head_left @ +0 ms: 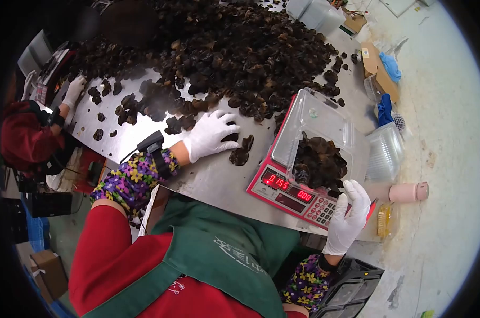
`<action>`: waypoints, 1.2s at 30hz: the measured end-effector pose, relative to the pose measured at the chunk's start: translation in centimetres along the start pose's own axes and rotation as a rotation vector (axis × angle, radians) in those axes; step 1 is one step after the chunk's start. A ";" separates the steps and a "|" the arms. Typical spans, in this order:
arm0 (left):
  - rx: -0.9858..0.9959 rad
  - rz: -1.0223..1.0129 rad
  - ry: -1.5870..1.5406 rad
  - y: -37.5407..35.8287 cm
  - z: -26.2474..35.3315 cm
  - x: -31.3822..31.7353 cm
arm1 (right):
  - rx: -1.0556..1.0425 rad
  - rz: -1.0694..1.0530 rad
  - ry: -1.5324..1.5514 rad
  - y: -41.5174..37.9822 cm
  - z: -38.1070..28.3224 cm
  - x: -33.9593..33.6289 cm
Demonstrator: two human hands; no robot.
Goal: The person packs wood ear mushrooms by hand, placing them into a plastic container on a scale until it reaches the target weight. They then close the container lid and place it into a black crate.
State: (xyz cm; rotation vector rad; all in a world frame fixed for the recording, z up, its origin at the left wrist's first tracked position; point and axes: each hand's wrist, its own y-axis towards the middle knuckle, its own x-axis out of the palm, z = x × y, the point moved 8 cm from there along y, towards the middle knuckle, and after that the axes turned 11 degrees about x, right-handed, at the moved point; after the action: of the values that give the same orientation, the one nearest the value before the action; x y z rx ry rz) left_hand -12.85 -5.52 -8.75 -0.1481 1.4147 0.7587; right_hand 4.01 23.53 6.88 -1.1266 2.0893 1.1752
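My left hand, in a white glove, reaches over the steel table with its fingers curved around a dark wood ear mushroom, partly hidden under them. Just beside the fingertips lies a loose wood ear piece. A clear plastic box with its lid folded back rests on a red digital scale, which reads 0.155. Inside the box is a heap of wood ear mushrooms. At the box's near right corner is my gloved right hand, thumb and fingers apart, close to the mushrooms at the rim.
A large pile of wood ear mushrooms covers the far table. At left, another person's gloved hand is near scattered pieces. Right of the scale are stacked clear boxes, a pink bottle and a cardboard box. A black crate stands below.
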 end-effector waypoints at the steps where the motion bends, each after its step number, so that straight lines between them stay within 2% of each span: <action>1: -0.042 0.035 0.007 -0.7 0.4 -0.5 | 0.012 0.007 0.004 -0.1 0.2 -0.1; 5: -0.157 0.208 0.072 -3.6 3.2 -2.8 | 0.024 0.022 -0.007 -0.3 0.7 -0.3; 9: -0.140 0.255 0.087 -3.3 3.7 -2.4 | 0.029 0.030 0.011 -0.2 0.7 -0.2; 11: -0.193 0.359 -0.010 -4.0 1.8 -3.1 | -0.009 0.035 0.065 -0.2 0.5 -0.5; 16: -0.183 0.524 -0.112 0.3 3.9 -8.1 | -0.024 0.077 0.047 -0.9 1.5 -1.4; 19: -0.075 0.603 -0.255 5.7 7.7 -12.0 | 0.032 0.091 0.065 -0.9 2.7 -1.4; 21: -0.011 0.588 -0.339 9.4 10.6 -13.4 | 0.024 0.093 0.026 -0.7 3.3 -1.4; 23: 0.065 0.549 -0.452 12.4 13.2 -13.4 | 0.118 0.134 0.038 -0.6 4.5 -1.2; 25: 0.194 0.510 -0.394 14.9 15.6 -12.0 | 0.168 0.135 0.050 -0.8 5.4 -0.8; 27: 0.262 0.358 -0.305 17.0 17.5 -10.1 | 0.232 0.059 0.091 -1.0 6.2 0.1; 29: 0.313 0.067 -0.234 18.5 18.0 -7.0 | 0.203 0.000 0.101 -1.7 5.9 1.1; 31: 0.388 0.047 -0.248 18.3 18.5 -6.1 | 0.138 0.006 0.065 -1.8 5.0 0.8; 33: 0.382 0.025 -0.263 17.3 18.3 -6.8 | 0.146 0.005 0.078 -1.8 5.4 0.5; 35: 0.297 0.215 -0.285 15.7 17.2 -9.2 | 0.137 0.048 0.081 -1.5 5.4 -0.6; 36: 0.260 0.236 -0.298 14.9 16.4 -9.7 | 0.140 0.051 0.089 -1.3 5.3 -0.9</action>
State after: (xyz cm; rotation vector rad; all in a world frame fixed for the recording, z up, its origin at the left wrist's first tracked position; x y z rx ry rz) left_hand -7.13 10.63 8.35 0.3267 1.2431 0.7466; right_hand 5.74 28.07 4.27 -1.0843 2.2418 1.0001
